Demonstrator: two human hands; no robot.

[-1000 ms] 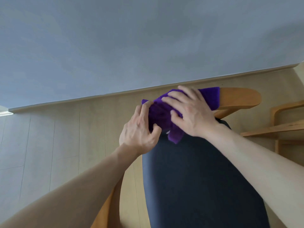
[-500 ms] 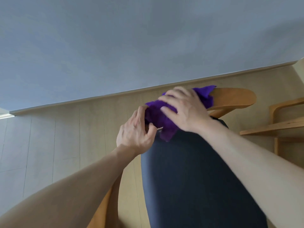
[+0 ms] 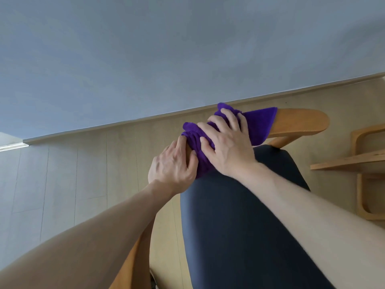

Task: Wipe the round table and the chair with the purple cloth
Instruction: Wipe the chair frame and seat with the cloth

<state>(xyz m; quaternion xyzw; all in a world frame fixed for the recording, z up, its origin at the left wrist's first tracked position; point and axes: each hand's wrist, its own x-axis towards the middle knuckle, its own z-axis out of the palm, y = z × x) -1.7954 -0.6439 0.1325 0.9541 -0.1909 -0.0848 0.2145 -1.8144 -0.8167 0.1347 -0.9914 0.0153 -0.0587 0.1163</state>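
Your right hand (image 3: 227, 147) presses the purple cloth (image 3: 260, 124), fingers spread, on the chair (image 3: 302, 122) top rail; at its eight o'clock your left hand (image 3: 170, 165) apparently clenches that rail.

Cloth (image 3: 260, 126) is draped over the chair rail (image 3: 302, 122), behind the pad (image 3: 239, 226). Right hand (image 3: 227, 149) is laid on the cloth; left hand (image 3: 173, 165) is wrapped round the rail just left of it, touching the cloth. Wooden frame (image 3: 358, 161) is seen right of the chair, wall (image 3: 145, 59) behind.
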